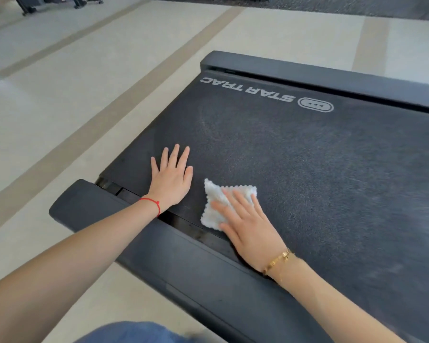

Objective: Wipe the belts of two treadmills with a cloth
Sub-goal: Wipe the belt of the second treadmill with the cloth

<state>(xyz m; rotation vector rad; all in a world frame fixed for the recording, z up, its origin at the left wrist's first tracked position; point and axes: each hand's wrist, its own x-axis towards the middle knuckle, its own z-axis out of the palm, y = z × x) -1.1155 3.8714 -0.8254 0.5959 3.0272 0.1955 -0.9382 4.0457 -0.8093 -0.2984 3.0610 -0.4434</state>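
The belt (295,157) looks like matt, grainy black rubber. The cloth (216,209) is white, fluffy fabric. The near side rail (183,263) seems smooth, matt dark plastic. The floor (84,82) looks smooth.

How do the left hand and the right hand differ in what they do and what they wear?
The left hand lies bare on the belt; the right hand presses the white cloth onto it. The left wrist wears a red string; the right wrist wears a gold bracelet. Both lie flat with straight fingers.
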